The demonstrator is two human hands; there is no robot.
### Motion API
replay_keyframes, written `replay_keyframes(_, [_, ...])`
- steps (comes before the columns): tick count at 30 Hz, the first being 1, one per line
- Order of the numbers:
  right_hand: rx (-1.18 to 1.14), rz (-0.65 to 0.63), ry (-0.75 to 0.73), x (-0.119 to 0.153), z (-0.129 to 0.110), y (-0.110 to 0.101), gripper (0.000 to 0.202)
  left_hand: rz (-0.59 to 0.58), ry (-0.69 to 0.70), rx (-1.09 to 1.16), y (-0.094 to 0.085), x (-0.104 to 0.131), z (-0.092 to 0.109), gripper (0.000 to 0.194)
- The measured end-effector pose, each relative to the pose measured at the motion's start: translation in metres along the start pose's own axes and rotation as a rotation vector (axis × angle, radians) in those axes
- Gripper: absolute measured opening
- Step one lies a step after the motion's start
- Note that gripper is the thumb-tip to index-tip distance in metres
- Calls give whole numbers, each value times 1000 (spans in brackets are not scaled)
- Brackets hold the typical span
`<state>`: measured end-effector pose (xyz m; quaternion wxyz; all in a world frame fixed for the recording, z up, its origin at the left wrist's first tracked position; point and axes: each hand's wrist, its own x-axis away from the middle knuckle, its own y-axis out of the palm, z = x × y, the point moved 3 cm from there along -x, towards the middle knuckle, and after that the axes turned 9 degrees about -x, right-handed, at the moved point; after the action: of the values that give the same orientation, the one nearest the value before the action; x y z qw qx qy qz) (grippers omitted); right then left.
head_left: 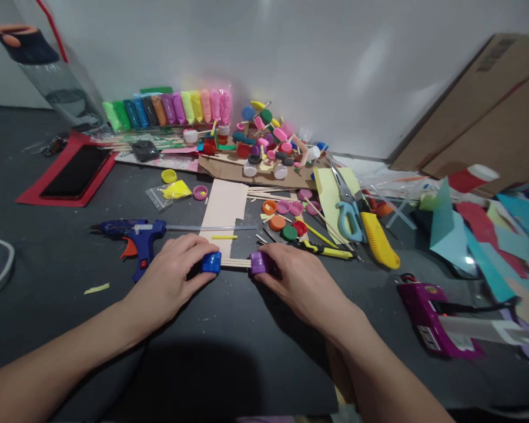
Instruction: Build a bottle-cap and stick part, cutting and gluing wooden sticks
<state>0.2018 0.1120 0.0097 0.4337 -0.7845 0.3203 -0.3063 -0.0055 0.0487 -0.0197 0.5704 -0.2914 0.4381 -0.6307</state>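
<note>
My left hand [174, 273] pinches a blue bottle cap [211, 262] between thumb and fingers. A purple bottle cap [259, 263] is gripped the same way by my right hand [297, 276]. Several thin wooden sticks [235, 263] run side by side from one cap to the other, low over the dark table. Just behind them lie a short yellow stick [224, 237] and a strip of cream paper [223, 202]. Beside my left hand rests a blue glue gun [143, 235] with a clear glue stick [211, 228] reaching out of its back.
Loose bottle caps [290, 233], scissors [348, 205] and a yellow cutter [379, 238] lie behind my right hand. A purple power strip [438, 317] sits at right. Along the back are colored clay packs [170, 108], a phone [76, 171] and a water bottle [66, 88].
</note>
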Motion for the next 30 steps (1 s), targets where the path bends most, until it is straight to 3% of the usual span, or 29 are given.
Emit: replay_keyframes(30, [82, 26, 4, 0, -2, 0, 11, 6, 25, -47, -2, 0, 3, 24])
